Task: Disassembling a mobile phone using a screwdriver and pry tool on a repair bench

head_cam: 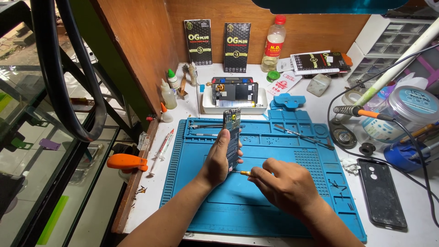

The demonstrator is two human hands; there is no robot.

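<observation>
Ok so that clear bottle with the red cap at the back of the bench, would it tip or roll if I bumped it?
The bottle stands tall and narrow on a small base, so a knock near the top would probably tip it. Once down, its round body would likely roll. It looks like thin plastic holding pale liquid, so probably light and slightly squashy.

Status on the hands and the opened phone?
Left hand grips opened phone upright on edge. Right hand holds small screwdriver, tip at phone's side. Blue mat beneath, nothing blocking.

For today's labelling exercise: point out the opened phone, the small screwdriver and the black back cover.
opened phone [232, 132], head view, middle of its exposed board
small screwdriver [244, 173], head view, yellow shaft
black back cover [382, 194], head view, flat centre
</observation>
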